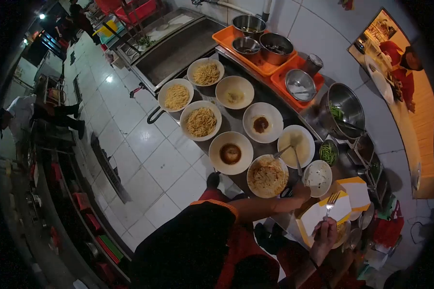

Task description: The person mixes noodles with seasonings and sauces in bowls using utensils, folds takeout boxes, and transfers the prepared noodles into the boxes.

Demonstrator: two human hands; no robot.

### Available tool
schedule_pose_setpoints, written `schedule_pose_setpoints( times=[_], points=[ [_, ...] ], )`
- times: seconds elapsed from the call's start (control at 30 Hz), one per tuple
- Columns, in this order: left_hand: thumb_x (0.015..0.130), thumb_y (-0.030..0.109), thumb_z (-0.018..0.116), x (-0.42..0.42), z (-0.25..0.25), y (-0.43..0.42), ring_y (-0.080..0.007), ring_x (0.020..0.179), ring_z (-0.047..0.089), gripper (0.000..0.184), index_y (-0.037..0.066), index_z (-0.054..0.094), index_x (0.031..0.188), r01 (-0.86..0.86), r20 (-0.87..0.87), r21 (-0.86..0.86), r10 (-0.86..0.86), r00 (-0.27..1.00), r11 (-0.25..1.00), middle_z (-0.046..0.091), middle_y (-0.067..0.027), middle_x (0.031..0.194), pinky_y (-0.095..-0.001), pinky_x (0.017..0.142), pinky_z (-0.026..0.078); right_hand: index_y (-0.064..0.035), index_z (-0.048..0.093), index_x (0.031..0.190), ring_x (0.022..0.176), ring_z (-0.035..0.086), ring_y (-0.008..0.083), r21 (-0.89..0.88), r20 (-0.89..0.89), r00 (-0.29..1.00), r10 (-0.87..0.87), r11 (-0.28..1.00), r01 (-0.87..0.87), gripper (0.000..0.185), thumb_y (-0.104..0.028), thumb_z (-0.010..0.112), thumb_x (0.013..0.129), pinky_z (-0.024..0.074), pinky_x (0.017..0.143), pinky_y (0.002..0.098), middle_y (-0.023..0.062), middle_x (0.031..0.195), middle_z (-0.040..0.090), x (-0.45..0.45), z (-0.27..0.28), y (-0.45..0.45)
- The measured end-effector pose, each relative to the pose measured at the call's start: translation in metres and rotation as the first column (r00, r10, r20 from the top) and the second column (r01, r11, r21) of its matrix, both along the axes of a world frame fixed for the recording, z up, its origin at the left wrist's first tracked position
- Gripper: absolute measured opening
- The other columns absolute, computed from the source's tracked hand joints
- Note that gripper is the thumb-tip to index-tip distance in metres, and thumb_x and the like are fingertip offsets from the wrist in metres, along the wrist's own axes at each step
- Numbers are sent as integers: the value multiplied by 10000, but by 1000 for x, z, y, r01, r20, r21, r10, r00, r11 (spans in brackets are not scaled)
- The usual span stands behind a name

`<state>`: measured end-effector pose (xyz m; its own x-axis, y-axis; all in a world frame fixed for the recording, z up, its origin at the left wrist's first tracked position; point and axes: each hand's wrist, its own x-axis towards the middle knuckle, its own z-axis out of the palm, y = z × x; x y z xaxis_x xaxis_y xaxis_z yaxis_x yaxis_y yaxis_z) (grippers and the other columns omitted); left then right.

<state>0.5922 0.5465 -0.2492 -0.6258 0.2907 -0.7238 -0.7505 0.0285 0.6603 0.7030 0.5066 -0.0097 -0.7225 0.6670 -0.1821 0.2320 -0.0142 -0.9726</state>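
Note:
In the head view my right hand (326,233) is closed around the handle of a fork (331,202), its tines pointing up. The fork is over an open white and yellow takeaway box (318,217). A bowl with noodles (343,234) shows partly behind that hand. My left hand (301,193) reaches between a bowl of reddish noodles (267,177) and a white bowl with dark specks (318,178). Its fingers are dark and blurred. Just above it, a long-handled metal utensil (297,161) leans in a bowl of pale liquid (296,144).
Noodle bowls (201,122) and sauce bowls (230,153) crowd the counter. Orange trays (255,55) with metal bowls line the wall. A steel pot (342,108) and a cup of cut greens (328,153) stand right. Another person (26,118) is far left.

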Motion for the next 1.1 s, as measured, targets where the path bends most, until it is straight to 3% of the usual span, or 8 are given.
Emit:
schedule_pose_setpoints(
  times=[0.13, 0.2, 0.23, 0.4, 0.53, 0.63, 0.9, 1.1],
  points=[
    [767, 298, 642, -2, -2, -9, -316, 585, 653, 367, -68, 621, 747, 16, -71, 136, -7, 997, 991, 650, -190, 702, -395, 550, 499, -7, 599, 963, 583, 476, 71, 190, 175, 984, -27, 982, -7, 184, -181, 573, 908, 359, 511, 215, 13, 701, 532, -42, -4, 10],
    [801, 294, 630, -8, 29, -53, -225, 558, 635, 346, -48, 629, 853, 217, -88, 218, -202, 975, 951, 636, -148, 661, -383, 540, 480, 30, 605, 950, 615, 531, 120, 461, 376, 922, -99, 882, -93, 210, -169, 548, 910, 437, 566, 283, 64, 748, 595, -63, -32, 30],
    [902, 212, 579, -12, 44, -83, -166, 689, 648, 384, -39, 525, 1187, 355, -52, 359, -361, 931, 863, 637, -102, 955, -275, 576, 506, 35, 612, 929, 657, 597, 199, 665, 313, 945, -97, 733, -145, 195, -146, 553, 890, 471, 622, 337, 110, 789, 640, -67, -63, 46],
    [941, 232, 550, -94, 149, -258, -148, 757, 645, 354, 8, 506, 1212, 683, -318, 545, -633, 705, 487, 632, -77, 974, -274, 628, 546, -43, 663, 873, 809, 641, 362, 707, 521, 818, -242, 660, -255, 159, -167, 567, 846, 496, 694, 410, 176, 872, 660, -103, -133, 60],
    [931, 207, 544, -166, 156, -395, -39, 540, 484, 233, 12, 615, 1037, 109, -465, 60, -69, 883, 992, 617, -21, 743, -183, 487, 404, -83, 675, 887, 832, 617, 365, 715, 655, 631, -415, 611, -340, 149, -189, 593, 825, 483, 724, 452, 161, 845, 648, -117, -131, 52],
    [934, 250, 541, -210, 114, -471, -67, 700, 527, 258, 16, 566, 1042, -537, -696, -155, 294, 655, 829, 548, -21, 817, -191, 584, 415, -102, 670, 1016, 853, 592, 328, 910, 382, 891, -246, 269, -316, 222, -142, 584, 816, 462, 761, 402, 120, 901, 647, -158, -126, 26],
    [934, 319, 500, -244, 54, -481, -202, 787, 595, 387, 2, 507, 1156, -341, -194, 17, 338, 921, 940, 571, -114, 1056, -328, 697, 491, -185, 687, 1027, 726, 573, 284, 728, 675, 728, 117, 54, -683, 266, -128, 571, 794, 474, 639, 402, 95, 783, 612, -215, -141, 38],
    [876, 124, 466, -241, -5, -470, -173, 771, 586, 296, -71, 559, 1079, -211, -415, -91, 156, 896, 973, 645, -127, 939, -333, 692, 471, -115, 686, 932, 701, 618, 274, 524, 744, 532, -404, -141, -840, 189, -117, 571, 782, 500, 630, 376, 88, 829, 637, -210, -89, 40]
  ],
)
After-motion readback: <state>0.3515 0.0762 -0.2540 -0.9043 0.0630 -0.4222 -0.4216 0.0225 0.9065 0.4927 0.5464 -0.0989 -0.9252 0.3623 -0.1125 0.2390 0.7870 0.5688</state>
